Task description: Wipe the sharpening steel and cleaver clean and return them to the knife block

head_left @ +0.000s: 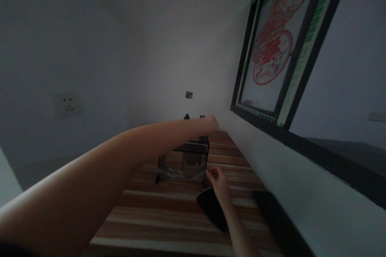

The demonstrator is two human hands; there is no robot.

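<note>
A small clear tank (183, 164) with a dark top rim stands on a striped wooden table (157, 213). My left arm stretches across over it, and my left hand (211, 123) rests at the tank's far right top corner; its fingers are too dim to read. My right hand (217, 180) is at the tank's near right bottom corner with its fingertips pinched together; what they hold, if anything, is too small to make out. A black flat object (209, 208) lies on the table under my right wrist.
A dark flat slab (279, 223) lies along the wall at the table's right edge. A black-framed window (280, 52) with a red paper cutting is above it. A wall socket (65, 104) sits on the left wall. The room is dim.
</note>
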